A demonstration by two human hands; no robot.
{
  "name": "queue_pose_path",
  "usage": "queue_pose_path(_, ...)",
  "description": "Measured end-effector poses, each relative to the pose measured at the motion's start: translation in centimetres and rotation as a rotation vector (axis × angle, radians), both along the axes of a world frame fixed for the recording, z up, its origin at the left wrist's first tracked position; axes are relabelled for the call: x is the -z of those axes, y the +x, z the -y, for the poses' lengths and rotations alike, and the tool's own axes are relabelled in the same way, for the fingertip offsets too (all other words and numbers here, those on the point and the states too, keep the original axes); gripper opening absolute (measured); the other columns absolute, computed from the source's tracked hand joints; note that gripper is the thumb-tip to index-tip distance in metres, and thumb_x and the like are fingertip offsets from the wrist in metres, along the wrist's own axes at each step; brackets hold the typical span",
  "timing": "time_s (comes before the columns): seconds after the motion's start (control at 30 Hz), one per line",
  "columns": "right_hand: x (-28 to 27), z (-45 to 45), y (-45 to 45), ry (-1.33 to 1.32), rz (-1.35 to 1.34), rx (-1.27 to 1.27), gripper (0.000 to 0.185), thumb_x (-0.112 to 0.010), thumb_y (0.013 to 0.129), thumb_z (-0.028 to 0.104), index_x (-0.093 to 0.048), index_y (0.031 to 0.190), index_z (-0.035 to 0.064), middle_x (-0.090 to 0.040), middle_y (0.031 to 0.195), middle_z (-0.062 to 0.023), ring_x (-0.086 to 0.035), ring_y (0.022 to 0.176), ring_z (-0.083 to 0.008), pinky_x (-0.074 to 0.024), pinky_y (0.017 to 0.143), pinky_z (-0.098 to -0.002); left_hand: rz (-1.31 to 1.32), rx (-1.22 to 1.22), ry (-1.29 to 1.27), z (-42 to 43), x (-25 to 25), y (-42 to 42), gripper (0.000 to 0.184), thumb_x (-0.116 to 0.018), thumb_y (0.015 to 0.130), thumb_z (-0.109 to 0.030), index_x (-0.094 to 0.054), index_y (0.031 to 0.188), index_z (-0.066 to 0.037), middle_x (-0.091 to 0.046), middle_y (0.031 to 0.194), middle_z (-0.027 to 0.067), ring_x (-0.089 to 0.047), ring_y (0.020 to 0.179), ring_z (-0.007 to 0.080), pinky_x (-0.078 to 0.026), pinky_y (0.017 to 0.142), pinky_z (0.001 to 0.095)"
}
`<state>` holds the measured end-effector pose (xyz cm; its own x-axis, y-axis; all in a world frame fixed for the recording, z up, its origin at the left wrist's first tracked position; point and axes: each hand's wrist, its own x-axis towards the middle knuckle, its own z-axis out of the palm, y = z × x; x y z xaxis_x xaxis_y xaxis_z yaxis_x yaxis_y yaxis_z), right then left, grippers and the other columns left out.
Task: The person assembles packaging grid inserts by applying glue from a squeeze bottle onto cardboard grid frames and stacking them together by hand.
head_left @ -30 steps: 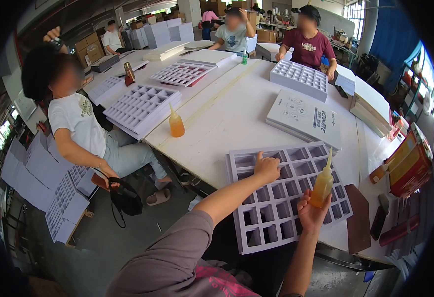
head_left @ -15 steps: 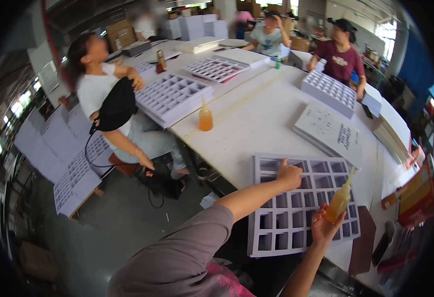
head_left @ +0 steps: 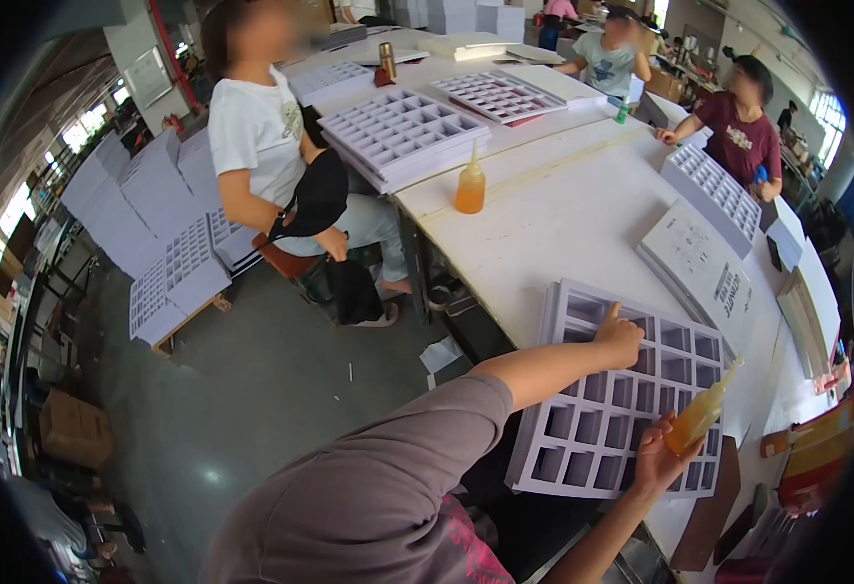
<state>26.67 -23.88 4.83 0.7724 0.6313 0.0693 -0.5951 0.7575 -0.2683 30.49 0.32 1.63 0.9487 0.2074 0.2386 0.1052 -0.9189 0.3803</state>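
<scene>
My left hand point(head_left: 622, 338) reaches across a white compartment tray point(head_left: 534, 467), touching the dividers near its far side. One finger points outward and the others are curled; whatever lies under them is hidden. In my right hand point(head_left: 659, 462), fingers wrapped round it, is a squeeze bottle point(head_left: 697, 420) of amber liquid, its thin nozzle tilted up and to the right. The bottle is over the tray's right part. The tray sits at the table edge, apparently stacked on another, with its near side past the edge.
A second amber bottle point(head_left: 470, 185) stands on the table point(head_left: 534, 209). More grid trays point(head_left: 398, 131) lie across it, and a printed box point(head_left: 700, 268) sits beyond mine. A person in white point(head_left: 252, 127) sits at the left with a black bag; others are across the table.
The view has swung, so the scene sits differently in the frame. Both my hands keep nearly the same places on the tray. The seated person at left has lowered an arm.
</scene>
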Motion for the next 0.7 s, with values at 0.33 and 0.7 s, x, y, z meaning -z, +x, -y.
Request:
queue_pose_path(0.33, -0.5, -0.2, -0.3, -0.037, 0.003, 0.016, 0.063, -0.058, 0.086, 0.051, -0.053, 0.114, -0.0052, -0.058, 0.108, -0.0178, -0.055, 0.085, -0.0219, -0.0467, 0.072, -0.0327, 0.009, 0.006, -0.014, 0.0, -1.2, -0.9, 0.017, -0.053, 0.075, -0.016, -0.067, 0.083, -0.009, -0.068, 0.084, 0.0113, -0.064, 0.088, 0.0259, -0.019, 0.108, 0.049)
queue_pose_path(0.7, -0.6, -0.1, -0.2, -0.058, -0.071, 0.048, 0.06, -0.056, 0.086, 0.054, -0.058, 0.109, -0.0012, -0.061, 0.105, -0.0163, -0.058, 0.081, -0.0205, -0.0478, 0.07, -0.0322, 0.09, 0.02, -0.056, 0.1, -1.1, -0.8, 0.019, -0.057, 0.075, -0.021, -0.061, 0.088, -0.008, -0.067, 0.083, 0.0105, -0.064, 0.087, 0.0268, -0.02, 0.107, 0.0496)
